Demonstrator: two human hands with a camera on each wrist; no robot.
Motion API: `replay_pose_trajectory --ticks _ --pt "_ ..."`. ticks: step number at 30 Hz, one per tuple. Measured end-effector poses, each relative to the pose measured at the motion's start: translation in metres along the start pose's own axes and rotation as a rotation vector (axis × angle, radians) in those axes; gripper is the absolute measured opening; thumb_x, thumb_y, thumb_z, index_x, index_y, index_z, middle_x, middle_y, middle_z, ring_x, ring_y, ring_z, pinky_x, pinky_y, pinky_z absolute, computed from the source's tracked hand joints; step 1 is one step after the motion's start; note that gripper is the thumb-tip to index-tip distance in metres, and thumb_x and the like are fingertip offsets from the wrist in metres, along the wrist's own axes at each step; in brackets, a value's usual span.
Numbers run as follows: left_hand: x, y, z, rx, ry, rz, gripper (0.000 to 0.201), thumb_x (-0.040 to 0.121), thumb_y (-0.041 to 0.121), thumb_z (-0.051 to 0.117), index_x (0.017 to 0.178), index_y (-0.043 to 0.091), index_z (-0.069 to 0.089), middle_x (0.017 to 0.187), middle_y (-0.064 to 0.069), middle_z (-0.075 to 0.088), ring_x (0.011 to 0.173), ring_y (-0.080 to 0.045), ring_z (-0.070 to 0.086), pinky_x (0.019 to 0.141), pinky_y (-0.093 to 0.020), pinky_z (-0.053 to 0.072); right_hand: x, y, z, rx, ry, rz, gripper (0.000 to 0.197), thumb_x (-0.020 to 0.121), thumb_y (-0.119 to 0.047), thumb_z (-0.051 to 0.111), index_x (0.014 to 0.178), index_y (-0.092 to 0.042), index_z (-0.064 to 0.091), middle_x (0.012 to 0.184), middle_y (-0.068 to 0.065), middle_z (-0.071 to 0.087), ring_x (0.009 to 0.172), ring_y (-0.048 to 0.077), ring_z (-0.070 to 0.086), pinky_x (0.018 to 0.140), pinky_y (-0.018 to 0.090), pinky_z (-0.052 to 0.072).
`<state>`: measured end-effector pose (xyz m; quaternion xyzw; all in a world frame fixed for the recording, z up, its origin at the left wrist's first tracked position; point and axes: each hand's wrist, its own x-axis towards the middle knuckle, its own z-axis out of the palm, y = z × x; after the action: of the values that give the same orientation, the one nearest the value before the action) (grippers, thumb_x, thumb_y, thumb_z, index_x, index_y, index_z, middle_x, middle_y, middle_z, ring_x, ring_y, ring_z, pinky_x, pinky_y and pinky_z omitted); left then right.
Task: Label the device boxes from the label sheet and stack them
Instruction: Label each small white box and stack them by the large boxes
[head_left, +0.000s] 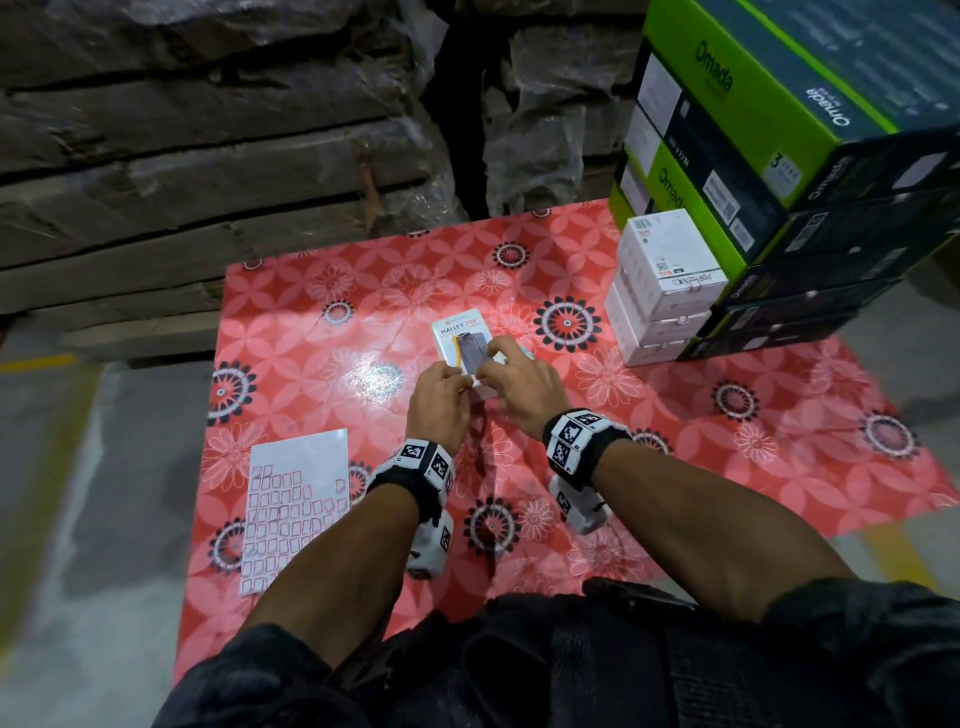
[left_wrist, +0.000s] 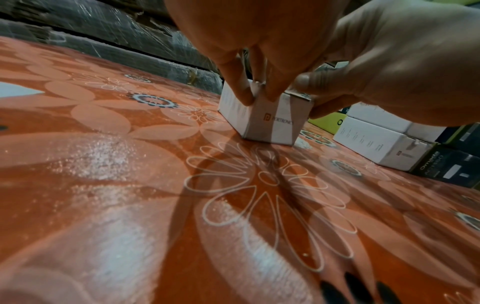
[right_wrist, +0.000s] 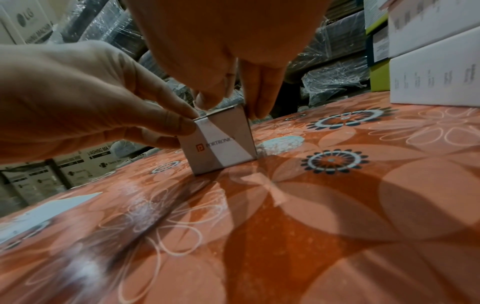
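Observation:
A white device box printed HALLEY 20K lies flat on the red floral tablecloth; its near end shows a Portronics logo. My left hand pinches the box's near left corner, thumb on the side and fingers on top. My right hand grips the near right part, its fingers down the right side and its thumb on the top edge. No loose label shows between the fingers. The white label sheet, with rows of small labels, lies near left of my left forearm.
Three white device boxes are stacked at the far right, against a taller pile of green and black Omada cartons. Plastic-wrapped cardboard bundles wall off the back. Concrete floor surrounds the cloth.

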<state>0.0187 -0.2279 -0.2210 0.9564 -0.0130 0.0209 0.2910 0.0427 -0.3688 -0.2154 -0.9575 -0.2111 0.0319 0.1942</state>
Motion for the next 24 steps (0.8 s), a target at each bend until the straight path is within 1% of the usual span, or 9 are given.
replay_pose_trajectory --ticks 3,5,8,10,13,16,19,24 --pt "0.0 0.0 0.001 0.002 0.006 -0.006 0.022 0.091 0.002 0.057 0.108 -0.002 0.07 0.106 -0.015 0.06 0.103 -0.029 0.053 0.083 -0.028 0.038 0.0 0.001 -0.001 -0.003 0.0 -0.011 0.022 0.084 -0.015 0.075 0.104 -0.007 0.068 0.13 0.008 0.053 0.073 0.033 0.064 0.063 0.041 0.057" --pt "0.0 -0.001 0.001 0.0 0.01 -0.008 0.022 0.091 0.002 0.057 0.107 -0.002 0.071 0.105 -0.015 0.06 0.102 -0.029 0.053 0.082 -0.027 0.037 0.001 0.001 -0.001 -0.003 -0.003 -0.026 0.023 0.085 -0.017 0.074 0.104 -0.005 0.069 0.13 0.009 0.053 0.073 0.032 0.065 0.063 0.039 0.057" --pt "0.0 -0.002 0.002 -0.001 0.017 -0.004 0.021 0.091 0.002 0.058 0.107 -0.002 0.071 0.104 -0.015 0.06 0.101 -0.029 0.053 0.081 -0.026 0.037 0.0 0.002 -0.002 -0.003 0.006 -0.056 0.023 0.086 -0.021 0.073 0.1 -0.003 0.07 0.128 0.012 0.055 0.069 0.03 0.063 0.059 0.038 0.056" --pt "0.0 -0.002 0.003 0.004 0.017 -0.011 0.021 0.092 0.005 0.058 0.108 -0.001 0.07 0.105 -0.013 0.06 0.101 -0.027 0.053 0.081 -0.025 0.037 0.0 0.003 0.0 -0.007 0.013 -0.066 0.022 0.086 -0.019 0.072 0.099 -0.002 0.07 0.126 0.012 0.056 0.066 0.029 0.062 0.057 0.037 0.055" --pt "0.001 -0.004 0.004 0.004 0.023 -0.013 0.021 0.092 0.006 0.058 0.107 -0.001 0.071 0.104 -0.013 0.06 0.101 -0.027 0.054 0.081 -0.024 0.037 0.0 0.005 0.004 -0.023 0.026 -0.07 0.019 0.087 -0.019 0.07 0.098 -0.003 0.071 0.124 0.01 0.056 0.063 0.028 0.061 0.054 0.039 0.055" --pt "0.0 -0.003 0.003 0.0 0.035 -0.011 0.02 0.091 0.005 0.059 0.105 -0.001 0.071 0.103 -0.012 0.06 0.1 -0.027 0.054 0.081 -0.024 0.036 0.001 0.007 0.007 -0.014 0.044 -0.075 0.017 0.087 -0.019 0.071 0.096 -0.004 0.071 0.121 0.012 0.058 0.063 0.03 0.061 0.051 0.039 0.053" --pt "0.0 -0.003 0.003 0.001 0.04 -0.007 0.02 0.092 0.006 0.058 0.106 -0.001 0.071 0.103 -0.012 0.06 0.1 -0.027 0.054 0.08 -0.022 0.035 0.001 0.009 0.01 -0.013 0.065 -0.086 0.016 0.087 -0.018 0.071 0.095 -0.005 0.072 0.118 0.012 0.059 0.061 0.03 0.061 0.048 0.038 0.053" --pt "0.0 -0.004 0.004 0.001 0.032 -0.007 0.02 0.092 0.006 0.058 0.105 -0.001 0.071 0.103 -0.012 0.059 0.099 -0.027 0.054 0.08 -0.022 0.035 0.001 0.008 0.015 -0.019 0.113 -0.073 0.011 0.09 -0.018 0.068 0.091 -0.007 0.071 0.111 0.01 0.06 0.055 0.028 0.056 0.044 0.037 0.05"
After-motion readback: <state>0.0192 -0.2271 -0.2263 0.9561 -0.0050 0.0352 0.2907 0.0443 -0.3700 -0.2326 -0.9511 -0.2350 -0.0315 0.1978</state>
